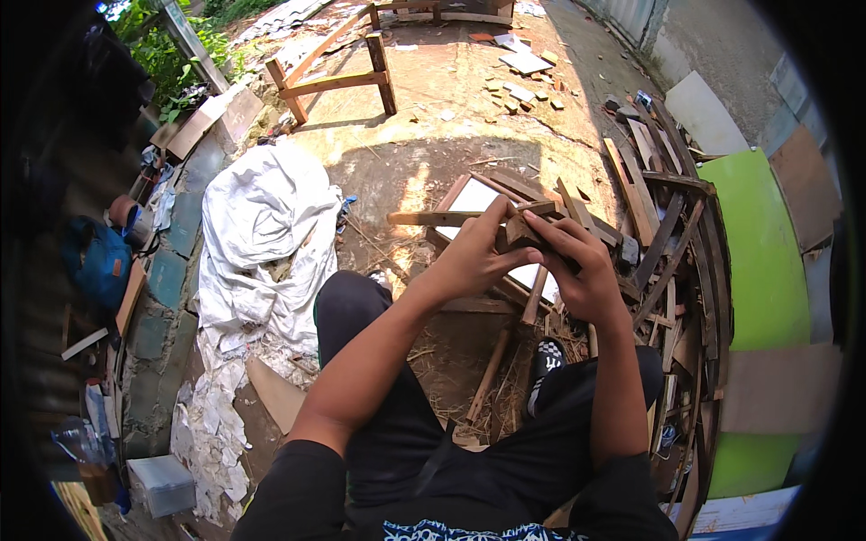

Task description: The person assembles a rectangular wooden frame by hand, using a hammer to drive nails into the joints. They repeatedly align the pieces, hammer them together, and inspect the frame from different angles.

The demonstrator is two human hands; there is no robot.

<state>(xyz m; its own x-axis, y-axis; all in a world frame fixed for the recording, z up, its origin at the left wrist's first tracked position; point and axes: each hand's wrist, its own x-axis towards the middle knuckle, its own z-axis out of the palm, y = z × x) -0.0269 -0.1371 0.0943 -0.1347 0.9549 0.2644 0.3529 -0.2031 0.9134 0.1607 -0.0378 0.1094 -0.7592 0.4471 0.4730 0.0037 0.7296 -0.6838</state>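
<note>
While both hands meet above the middle of the ground (442,83), the left hand (474,257) has its fingers curled round a short brown wooden piece (520,233), thumb along its near side. The right hand (582,275) grips the same piece from the other side, its fingers bent over it with little gap, some of them partly hidden. A wooden bar (422,218) juts leftward past the left hand; whether it joins the piece I cannot tell. Below lies a wood-edged white panel (467,198) among loose sticks. Along the ground's left edge a white cloth (257,239) lies crumpled; along its right edge runs a heap of wood scraps (663,236). Toward the far edge stands a wooden frame (334,85).
</note>
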